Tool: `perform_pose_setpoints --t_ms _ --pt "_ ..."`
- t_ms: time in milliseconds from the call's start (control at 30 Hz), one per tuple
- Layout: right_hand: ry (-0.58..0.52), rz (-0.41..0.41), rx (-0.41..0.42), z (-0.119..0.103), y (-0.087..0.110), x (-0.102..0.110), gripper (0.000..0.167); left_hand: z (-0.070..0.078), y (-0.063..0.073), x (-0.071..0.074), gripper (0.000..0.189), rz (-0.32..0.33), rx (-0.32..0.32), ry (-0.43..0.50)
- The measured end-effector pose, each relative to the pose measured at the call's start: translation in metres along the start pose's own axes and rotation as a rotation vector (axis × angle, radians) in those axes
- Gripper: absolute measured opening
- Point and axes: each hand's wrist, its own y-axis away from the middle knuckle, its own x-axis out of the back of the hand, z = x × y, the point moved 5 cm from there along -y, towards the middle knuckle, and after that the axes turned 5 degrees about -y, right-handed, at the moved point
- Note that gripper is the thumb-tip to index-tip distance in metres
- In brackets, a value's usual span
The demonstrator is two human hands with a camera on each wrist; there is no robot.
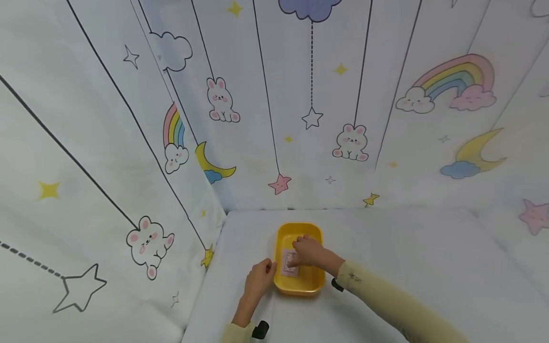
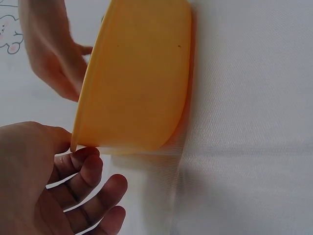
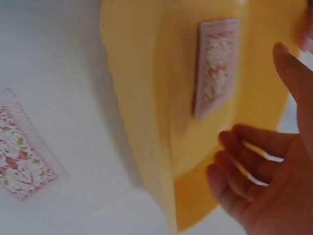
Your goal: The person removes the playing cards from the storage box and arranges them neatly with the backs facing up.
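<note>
A yellow plastic tray with rounded corners stands on the white cloth. Inside it lies a flat rectangular piece with a pink border and a floral pattern, seen whole in the right wrist view. My left hand pinches the tray's rim at its left side between thumb and index finger, the other fingers loosely bent below. Over the inside of the tray is my right hand, fingers relaxed and thumb apart, nothing between them. A second floral rectangle lies on the cloth outside the tray in the right wrist view.
White cloth covers the table beneath the tray. Behind and to the left hang pale curtains printed with rabbits, stars, clouds and rainbows. Dark wrist cameras are strapped under both sleeves.
</note>
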Motion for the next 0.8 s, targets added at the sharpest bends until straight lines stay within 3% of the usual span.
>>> perform_pose_setpoints --t_ms 167,367,500,667,800 --pt "0.152 -0.072 -0.065 -0.007 -0.015 -0.022 0.082 -0.003 -0.001 -0.004 0.026 0.009 -0.020 0.001" --pt "0.053 -0.102 -0.104 -0.002 -0.023 -0.028 0.089 -0.004 -0.003 -0.003 0.026 0.013 -0.013 -0.004" --pt "-0.097 -0.112 -0.139 0.006 -0.027 -0.030 0.084 -0.004 -0.004 -0.005 0.026 0.004 -0.008 -0.014" --pt "-0.467 -0.053 -0.084 0.014 -0.031 -0.022 0.043 -0.005 -0.005 -0.006 0.026 0.007 -0.012 -0.012" --pt "-0.703 -0.049 -0.034 0.022 -0.027 -0.011 0.023 -0.006 -0.004 -0.005 0.025 0.013 -0.017 -0.017"
